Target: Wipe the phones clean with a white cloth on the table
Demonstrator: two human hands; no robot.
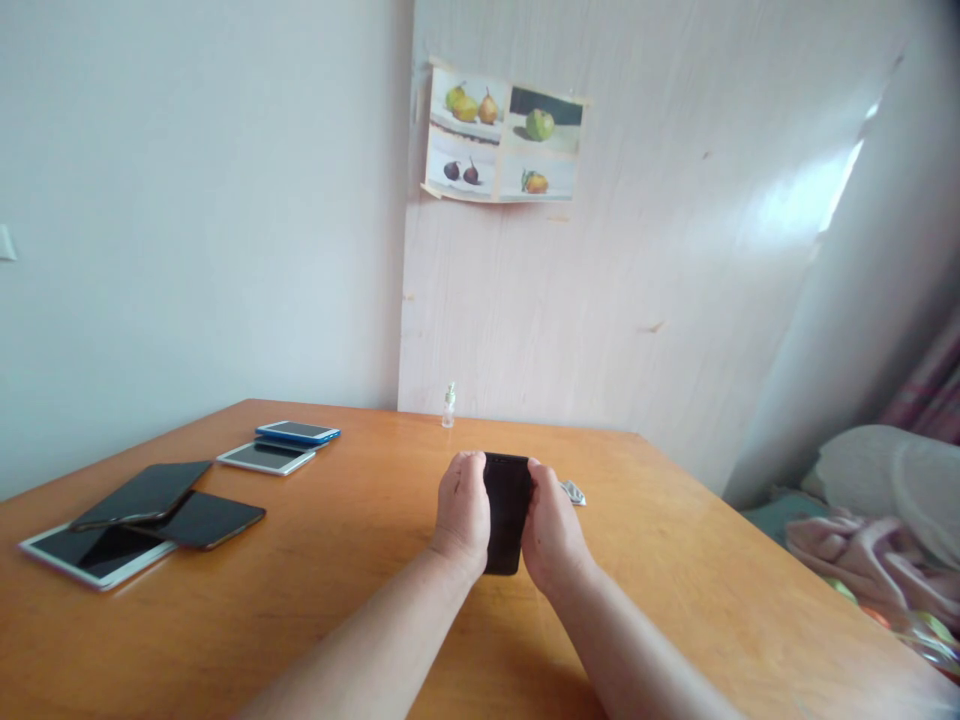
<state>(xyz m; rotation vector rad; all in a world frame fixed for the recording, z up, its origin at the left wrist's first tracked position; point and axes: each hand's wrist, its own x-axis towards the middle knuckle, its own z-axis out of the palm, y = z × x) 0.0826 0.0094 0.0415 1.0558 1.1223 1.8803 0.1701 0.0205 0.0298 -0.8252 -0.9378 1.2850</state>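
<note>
Since the table [330, 560] has gadgets all down its left side, going left to right: a white tablet [82, 552] lies under 2 black slabs [146, 492], then a white device [267, 458] and a blue device [298, 433] just beyond, then a clear bottle [448, 410] near the far edge. Next, the left hand [463, 512] grips the left side of the phone [507, 515], which is roughly upright between both hands over the table. I'd guess it's light, stiff, kinda slippery and crackable if dropped, so the long sides are where to grab it. Looks-wise: flat black rectangle, slightly rounded corners, screen dark as far as I can tell. Then the right hand [553, 530] clasps the opposite side; can't see what's going on behind the phone. Last, a crumpled greyish thing [574, 493] lies beyond that hand, too small to make out.
</note>
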